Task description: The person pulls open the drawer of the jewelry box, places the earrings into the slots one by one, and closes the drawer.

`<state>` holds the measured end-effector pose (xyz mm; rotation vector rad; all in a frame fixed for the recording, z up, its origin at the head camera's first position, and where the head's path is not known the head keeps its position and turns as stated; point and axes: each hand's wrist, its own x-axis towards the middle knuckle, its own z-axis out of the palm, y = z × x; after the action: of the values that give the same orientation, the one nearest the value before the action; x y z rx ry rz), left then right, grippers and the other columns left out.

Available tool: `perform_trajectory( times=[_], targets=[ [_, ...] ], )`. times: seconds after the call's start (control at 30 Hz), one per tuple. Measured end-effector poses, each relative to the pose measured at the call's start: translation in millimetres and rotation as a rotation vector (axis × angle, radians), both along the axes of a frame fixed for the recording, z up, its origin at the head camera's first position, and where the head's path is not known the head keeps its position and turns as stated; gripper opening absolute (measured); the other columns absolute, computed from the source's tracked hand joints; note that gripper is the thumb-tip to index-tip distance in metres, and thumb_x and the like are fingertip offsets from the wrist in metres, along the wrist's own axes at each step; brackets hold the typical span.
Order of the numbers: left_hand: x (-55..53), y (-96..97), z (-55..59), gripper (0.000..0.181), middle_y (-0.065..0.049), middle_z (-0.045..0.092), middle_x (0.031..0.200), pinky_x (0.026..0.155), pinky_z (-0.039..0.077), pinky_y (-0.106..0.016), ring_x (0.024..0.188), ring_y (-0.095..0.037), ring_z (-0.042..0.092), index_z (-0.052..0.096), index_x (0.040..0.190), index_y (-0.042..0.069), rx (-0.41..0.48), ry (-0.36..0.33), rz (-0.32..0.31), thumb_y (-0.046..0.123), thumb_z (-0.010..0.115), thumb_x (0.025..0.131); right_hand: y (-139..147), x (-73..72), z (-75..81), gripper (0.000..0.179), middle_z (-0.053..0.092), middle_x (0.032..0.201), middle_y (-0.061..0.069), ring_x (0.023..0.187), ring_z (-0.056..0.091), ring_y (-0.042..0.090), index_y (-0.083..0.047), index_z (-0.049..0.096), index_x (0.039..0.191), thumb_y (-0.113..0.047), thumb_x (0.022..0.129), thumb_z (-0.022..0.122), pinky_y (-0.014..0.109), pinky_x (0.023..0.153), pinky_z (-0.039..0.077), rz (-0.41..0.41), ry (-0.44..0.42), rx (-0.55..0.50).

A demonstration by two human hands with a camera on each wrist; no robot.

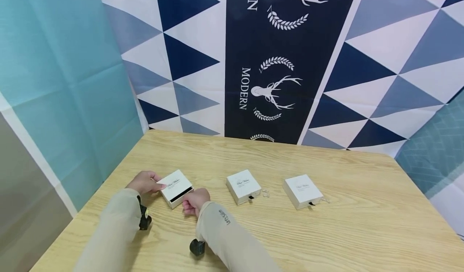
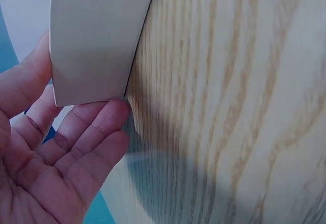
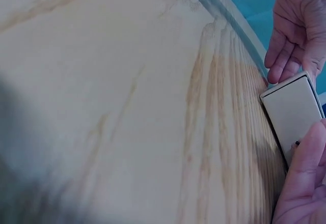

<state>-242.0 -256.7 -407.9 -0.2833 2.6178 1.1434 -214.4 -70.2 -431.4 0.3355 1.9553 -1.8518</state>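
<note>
At the left of the table sits a small white drawer box (image 1: 176,183) with dark printed lettering on its lid. A dark gap shows along its front, where the inner drawer stands slightly out. My left hand (image 1: 145,183) grips the box's left side, thumb near the top edge and fingers along the lower side, as the left wrist view shows. At the drawer front (image 3: 293,109) is my right hand (image 1: 197,200), its curled fingers pinching the small black pull tab (image 3: 298,143), mostly hidden behind them.
Two similar white boxes stand to the right, a middle box (image 1: 244,185) and a right box (image 1: 303,190), each with a black tab at its front. Small pale trinkets (image 1: 266,193) lie beside them. A patterned curtain (image 1: 195,62) hangs behind the wooden table (image 1: 326,239).
</note>
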Motion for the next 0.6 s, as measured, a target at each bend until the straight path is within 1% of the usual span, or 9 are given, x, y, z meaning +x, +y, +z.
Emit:
perform_trajectory(
  times=[0.13, 0.27, 0.43, 0.6],
  targets=[
    [-1.6, 2.4, -1.4, 0.016, -0.006, 0.057, 0.077, 0.062, 0.040, -0.026, 0.070, -0.017, 0.050, 0.062, 0.094, -0.002, 0.013, -0.005, 0.018, 0.008, 0.071, 0.086, -0.7, -3.7, -2.9, 0.024, 0.045, 0.047, -0.002, 0.038, 0.041, 0.004, -0.005, 0.050, 0.061, 0.011, 0.079, 0.052, 0.014, 0.038, 0.039, 0.003, 0.001, -0.005],
    [-0.7, 3.7, -1.1, 0.015, -0.006, 0.057, 0.077, 0.062, 0.041, -0.026, 0.070, -0.017, 0.051, 0.061, 0.093, -0.002, 0.013, -0.008, 0.027, 0.007, 0.071, 0.086, -3.1, -6.3, -4.3, 0.026, 0.046, 0.047, -0.002, 0.038, 0.043, 0.005, -0.006, 0.050, 0.061, 0.011, 0.080, 0.054, 0.015, 0.038, 0.040, 0.003, -0.004, 0.004],
    [1.1, 3.8, 1.0, 0.016, -0.004, 0.058, 0.073, 0.060, 0.041, -0.026, 0.067, -0.016, 0.051, 0.062, 0.094, -0.003, 0.006, 0.010, -0.005, 0.007, 0.071, 0.085, -6.0, -6.8, -2.0, 0.023, 0.048, 0.049, -0.001, 0.039, 0.045, 0.006, -0.004, 0.053, 0.062, 0.010, 0.080, 0.055, 0.015, 0.040, 0.042, -0.017, -0.012, 0.018],
    [0.2, 0.8, 5.0, 0.016, -0.004, 0.057, 0.073, 0.061, 0.041, -0.026, 0.066, -0.016, 0.051, 0.063, 0.094, -0.004, -0.001, 0.015, -0.037, 0.007, 0.071, 0.085, -10.0, -9.2, -0.2, 0.014, 0.050, 0.051, 0.000, 0.040, 0.047, 0.006, 0.000, 0.057, 0.070, 0.008, 0.082, 0.056, 0.016, 0.042, 0.045, -0.031, -0.010, 0.033]
  ],
)
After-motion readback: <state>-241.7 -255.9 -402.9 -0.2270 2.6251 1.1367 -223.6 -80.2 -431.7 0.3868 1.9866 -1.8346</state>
